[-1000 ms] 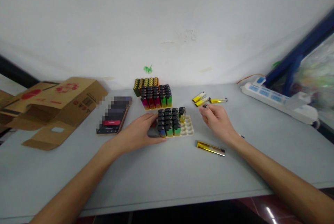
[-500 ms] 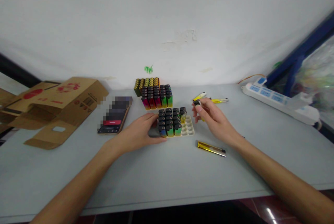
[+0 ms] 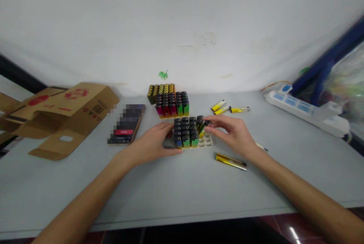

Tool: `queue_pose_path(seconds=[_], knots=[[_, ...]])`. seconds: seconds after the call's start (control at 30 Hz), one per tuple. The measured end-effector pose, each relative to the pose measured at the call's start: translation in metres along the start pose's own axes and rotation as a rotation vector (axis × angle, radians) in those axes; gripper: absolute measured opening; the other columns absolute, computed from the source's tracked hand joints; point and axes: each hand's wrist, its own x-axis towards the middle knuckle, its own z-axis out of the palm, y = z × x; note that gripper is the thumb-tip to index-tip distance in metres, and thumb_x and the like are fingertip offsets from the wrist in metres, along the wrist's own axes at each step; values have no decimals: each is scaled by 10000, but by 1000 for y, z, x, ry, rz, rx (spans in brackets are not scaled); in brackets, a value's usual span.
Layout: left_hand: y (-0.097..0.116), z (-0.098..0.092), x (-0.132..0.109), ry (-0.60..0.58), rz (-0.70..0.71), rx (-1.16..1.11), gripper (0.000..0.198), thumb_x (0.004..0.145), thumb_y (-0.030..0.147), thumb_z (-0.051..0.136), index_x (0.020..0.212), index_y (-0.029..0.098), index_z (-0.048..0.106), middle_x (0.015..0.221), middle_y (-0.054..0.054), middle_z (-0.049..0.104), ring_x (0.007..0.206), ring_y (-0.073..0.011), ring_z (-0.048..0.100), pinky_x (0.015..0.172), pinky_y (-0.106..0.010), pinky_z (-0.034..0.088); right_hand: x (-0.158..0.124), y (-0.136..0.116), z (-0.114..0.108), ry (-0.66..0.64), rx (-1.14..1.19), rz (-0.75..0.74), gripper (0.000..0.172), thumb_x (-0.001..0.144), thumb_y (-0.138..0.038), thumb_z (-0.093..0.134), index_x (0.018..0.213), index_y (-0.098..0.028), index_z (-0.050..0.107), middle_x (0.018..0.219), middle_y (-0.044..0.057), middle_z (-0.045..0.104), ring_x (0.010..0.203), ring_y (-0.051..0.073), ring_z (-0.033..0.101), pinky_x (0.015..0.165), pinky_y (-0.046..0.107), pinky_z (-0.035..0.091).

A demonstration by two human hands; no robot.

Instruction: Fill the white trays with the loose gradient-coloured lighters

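A white tray (image 3: 209,141) with round slots holds several upright lighters (image 3: 185,134) with black tops; slots at its right side show bare. My left hand (image 3: 153,140) is wrapped round the tray's left side, gripping it with thumb and fingers. Between the thumb and fingers of my right hand (image 3: 224,130) is a tilted lighter (image 3: 203,126) with a black top, over the tray's right part. One gold lighter (image 3: 231,161) lies flat in front of my right hand. Behind that hand, several yellow and silver lighters (image 3: 221,107) lie on the table.
Behind the tray stand a block of pink and green lighters (image 3: 172,109) and one of gold-topped lighters (image 3: 160,90). A phone (image 3: 127,122) and an open cardboard box (image 3: 82,103) are on the left. A power strip (image 3: 307,113) lies at the right on the grey table (image 3: 182,194).
My right hand has moved left and toward the tray with the lighter in it, uncovering the lighters behind it. My left hand keeps its place at the tray.
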Motion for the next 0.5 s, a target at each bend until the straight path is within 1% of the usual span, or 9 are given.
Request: queue_pose_path(seconds=[0.1,0.2,0.3,0.4,0.5], knots=[[-1,1,0,1,14,3,593,846,586,858,1268,202,697,1367,-146,758,1312,-366,702,1107,-447,571,1,-3,-2,4,-96,-70,256,1019,-354,778,1245,-236,785,989,48,852,855,214,812,837,364,665],[-2,2,1,-1,12,13,591,852,593,853,1257,191,699,1362,-157,756,1300,-373,705,1099,-455,574,2,-6,-5,41,-161,-153,211,1000,-322,805,1180,-229,744,951,39,840,818,204,809,784,330,667],[-2,2,0,0,9,17,609,853,609,848,1270,191,695,1346,-152,759,1291,-376,707,1091,-463,579,3,-6,-6,38,-211,-206,175,1003,-314,805,1125,-225,718,960,43,832,809,196,802,770,317,658],[-1,1,0,9,19,13,605,852,603,851,1274,198,694,1310,-136,768,1256,-368,719,1081,-460,584,1,-5,-3,-9,-206,-203,157,1033,-332,761,1143,-231,714,979,45,826,834,199,797,790,327,656],[0,0,0,6,14,11,588,847,599,858,1250,204,694,1294,-133,768,1232,-360,726,1069,-455,588,-1,-5,1,-48,-196,-176,177,1049,-351,733,1186,-242,708,1023,49,826,869,207,796,806,336,654]])
